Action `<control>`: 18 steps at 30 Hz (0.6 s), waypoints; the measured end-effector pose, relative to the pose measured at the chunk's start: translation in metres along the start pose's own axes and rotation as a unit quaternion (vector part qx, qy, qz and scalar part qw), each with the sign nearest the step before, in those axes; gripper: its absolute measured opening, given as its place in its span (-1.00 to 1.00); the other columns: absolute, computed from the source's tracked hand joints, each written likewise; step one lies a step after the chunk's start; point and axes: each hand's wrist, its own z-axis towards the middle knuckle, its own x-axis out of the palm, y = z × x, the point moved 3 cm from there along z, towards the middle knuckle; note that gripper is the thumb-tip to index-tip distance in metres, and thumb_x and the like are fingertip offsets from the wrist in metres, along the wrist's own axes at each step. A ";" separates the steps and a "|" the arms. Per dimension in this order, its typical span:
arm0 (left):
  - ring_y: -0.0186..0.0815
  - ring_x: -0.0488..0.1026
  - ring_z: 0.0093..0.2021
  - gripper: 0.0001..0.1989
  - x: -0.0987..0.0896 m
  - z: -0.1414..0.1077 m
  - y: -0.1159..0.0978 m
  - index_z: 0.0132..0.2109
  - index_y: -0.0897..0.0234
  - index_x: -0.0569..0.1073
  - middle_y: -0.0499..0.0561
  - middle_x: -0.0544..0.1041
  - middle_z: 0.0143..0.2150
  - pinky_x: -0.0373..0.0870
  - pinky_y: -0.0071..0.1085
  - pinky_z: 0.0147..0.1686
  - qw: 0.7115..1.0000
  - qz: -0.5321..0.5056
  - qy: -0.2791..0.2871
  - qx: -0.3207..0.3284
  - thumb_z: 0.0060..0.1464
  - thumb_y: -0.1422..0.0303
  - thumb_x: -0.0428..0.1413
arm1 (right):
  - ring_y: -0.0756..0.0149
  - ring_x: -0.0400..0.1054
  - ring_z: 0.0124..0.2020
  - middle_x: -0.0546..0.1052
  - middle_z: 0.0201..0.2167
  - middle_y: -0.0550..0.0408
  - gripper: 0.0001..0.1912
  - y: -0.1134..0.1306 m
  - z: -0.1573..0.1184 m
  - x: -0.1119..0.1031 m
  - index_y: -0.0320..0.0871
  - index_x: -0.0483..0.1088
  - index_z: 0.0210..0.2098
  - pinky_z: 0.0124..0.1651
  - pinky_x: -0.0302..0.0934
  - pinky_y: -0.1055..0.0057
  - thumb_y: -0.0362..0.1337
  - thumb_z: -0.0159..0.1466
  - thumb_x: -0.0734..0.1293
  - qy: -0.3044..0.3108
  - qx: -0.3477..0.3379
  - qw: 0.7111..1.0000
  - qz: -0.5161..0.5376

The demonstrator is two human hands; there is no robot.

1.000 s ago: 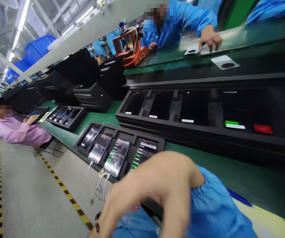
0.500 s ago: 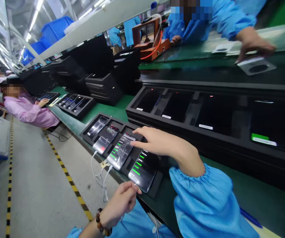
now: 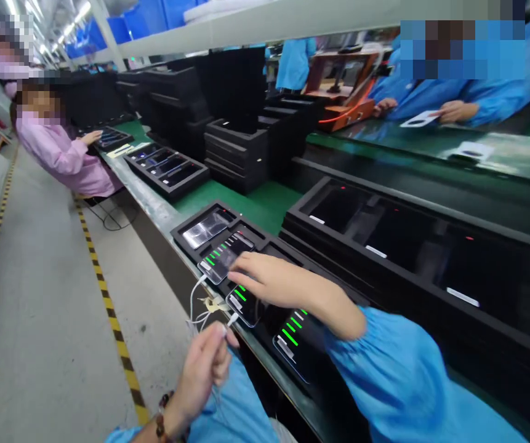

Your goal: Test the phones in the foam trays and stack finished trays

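Note:
A black foam tray [image 3: 182, 232] at the table's front edge holds several phones. Green and white text lines glow on the second phone [image 3: 222, 261], the partly covered third phone [image 3: 246, 307] and the nearest phone [image 3: 295, 344]. My right hand [image 3: 269, 280] reaches over the third phone, palm down, fingers apart, holding nothing. Below that phone's lower edge, my left hand [image 3: 207, 360] pinches a white cable [image 3: 216, 397] between thumb and fingers, close to a white plug [image 3: 232, 319]. Another white plug [image 3: 203, 279] meets the second phone.
Beyond stand a long black tray of dark phones [image 3: 412, 246], another phone tray [image 3: 167, 169] and stacked black trays [image 3: 237, 151]. An orange fixture [image 3: 348, 86] sits farther back. Across the table a person in blue [image 3: 486, 92] holds a white sheet; a person in pink [image 3: 56, 144] sits at left.
My left hand has moved from the nearest phone's lower edge to the third phone's. My right hand has shifted leftward along the tray. The view has turned, and the person across handles a sheet with both hands.

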 end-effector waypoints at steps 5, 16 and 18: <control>-0.54 -0.16 -0.57 -0.31 -0.059 0.016 -0.049 -0.19 0.34 0.58 -0.30 0.05 -0.55 -0.18 -0.56 -0.62 0.985 -0.069 -0.127 0.091 -0.12 -0.21 0.50 | 0.16 0.47 0.18 0.61 0.13 -0.12 -0.67 0.002 0.142 0.033 -0.17 0.56 0.09 0.28 0.29 0.28 -0.25 0.62 0.18 0.021 -0.025 0.996 -0.082; -0.51 -0.12 -0.56 -0.20 -0.128 0.040 -0.053 -0.10 0.40 0.67 -0.27 0.08 -0.56 -0.17 -0.50 -0.59 0.982 -0.059 -0.158 0.082 -0.12 -0.30 0.44 | 0.09 0.51 -0.09 0.61 -0.24 -0.14 -0.24 -0.024 0.227 0.056 -0.11 0.53 -0.45 -0.04 0.27 0.28 0.06 0.64 -0.03 -0.001 0.006 0.984 -0.176; -0.50 -0.12 -0.54 -0.17 -0.133 0.050 -0.058 -0.06 0.43 0.69 -0.26 0.07 -0.56 -0.17 -0.49 -0.58 0.983 -0.041 -0.157 0.089 -0.10 -0.31 0.42 | 0.10 0.51 -0.23 0.57 -0.40 -0.11 -0.16 -0.023 0.231 0.051 -0.10 0.47 -0.52 -0.17 0.22 0.27 0.09 0.64 -0.13 0.004 0.022 0.985 -0.169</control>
